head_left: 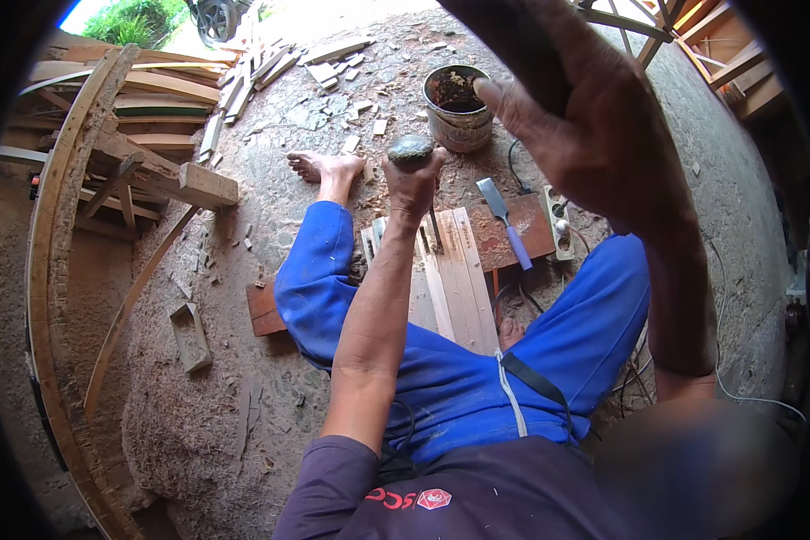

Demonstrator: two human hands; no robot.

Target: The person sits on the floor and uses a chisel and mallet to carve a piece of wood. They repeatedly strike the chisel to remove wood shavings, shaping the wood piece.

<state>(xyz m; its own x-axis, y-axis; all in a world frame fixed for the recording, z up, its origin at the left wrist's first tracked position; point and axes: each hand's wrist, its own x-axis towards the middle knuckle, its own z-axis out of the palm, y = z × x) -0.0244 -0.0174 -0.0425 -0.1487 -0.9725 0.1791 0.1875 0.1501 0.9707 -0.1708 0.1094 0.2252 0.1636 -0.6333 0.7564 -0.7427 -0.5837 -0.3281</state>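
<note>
My left hand [410, 191] is closed around the handle of a chisel [410, 149], whose rounded dark end shows above the fist. Its thin shaft runs down to the pale grooved wooden boards [463, 279] lying between my legs. High on the right and close to the camera is my raised right hand [603, 117], with the thumb stretched leftward. A thick dark shape lies between its thumb and fingers, partly cut off by the upper edge; I cannot tell its kind. A second, wide chisel [506, 223] with a light purple handle rests on a reddish-brown board [535, 232].
A stained bucket [459, 121] stands beyond the boards. Beside the reddish-brown board lies a white power strip [560, 225] with cables. Wood offcuts [270, 67] and shavings litter the floor. A long curved timber [58, 252] and a beam [209, 185] stand at left, near a small wooden box [191, 337].
</note>
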